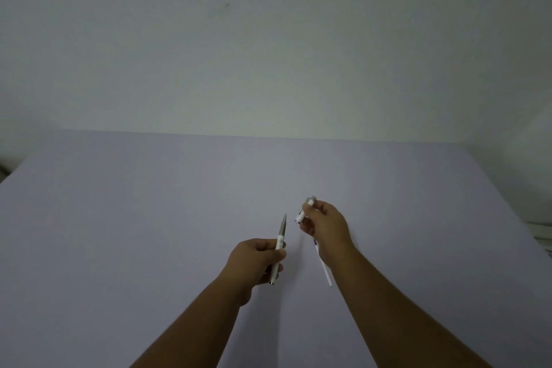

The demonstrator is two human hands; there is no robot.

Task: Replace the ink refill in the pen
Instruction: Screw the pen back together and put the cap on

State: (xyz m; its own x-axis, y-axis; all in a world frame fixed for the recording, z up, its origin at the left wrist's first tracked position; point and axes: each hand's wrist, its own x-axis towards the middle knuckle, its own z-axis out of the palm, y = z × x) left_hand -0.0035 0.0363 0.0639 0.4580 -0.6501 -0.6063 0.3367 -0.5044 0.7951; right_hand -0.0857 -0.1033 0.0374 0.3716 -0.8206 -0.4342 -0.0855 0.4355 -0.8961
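My left hand (257, 260) grips the front half of a white pen (280, 240), with its grey tapered tip pointing up and away from me. My right hand (327, 225) holds the pen's short white rear piece (305, 211) between the fingertips, tilted, a small gap right of the tip. A thin white refill (324, 267) lies on the table beneath my right wrist, partly hidden by the hand. The two pen parts are apart.
A pale lilac table (149, 233) fills the lower view, its far edge meeting a plain light wall (268, 39). Something white with ridges (542, 231) shows at the right edge, beyond the table's side.
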